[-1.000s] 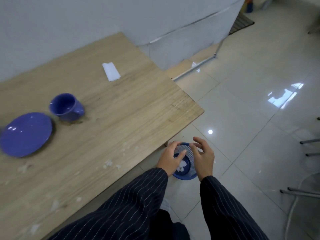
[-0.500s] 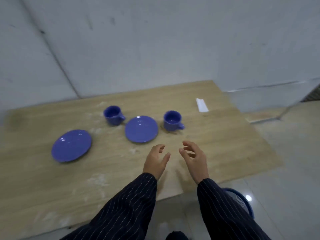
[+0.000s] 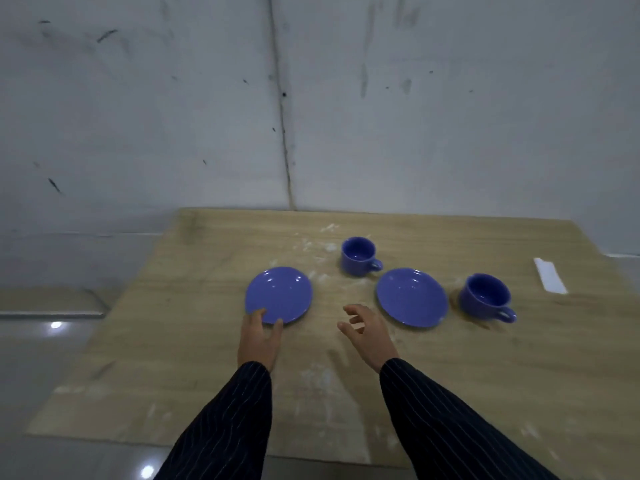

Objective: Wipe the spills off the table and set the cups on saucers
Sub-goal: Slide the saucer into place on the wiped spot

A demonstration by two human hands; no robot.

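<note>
- Nearest, the left hand (image 3: 258,337) touches the left saucer's (image 3: 279,294) near rim, fingers spread, likely to steady it.
- The right hand (image 3: 367,329) hovers open and empty over the worktop (image 3: 173,358).
- Farther, both cups (image 3: 358,255) stand beside saucers, awaiting placement.

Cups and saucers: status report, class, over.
Left hand open, fingers at left saucer. Right hand open, empty. Both cups off saucers. White residue remains.

Head camera, single view: worn high over the near edge of the wooden table (image 3: 207,358), facing forward and down toward the grey wall (image 3: 415,116) behind it; close, wide-angle.
</note>
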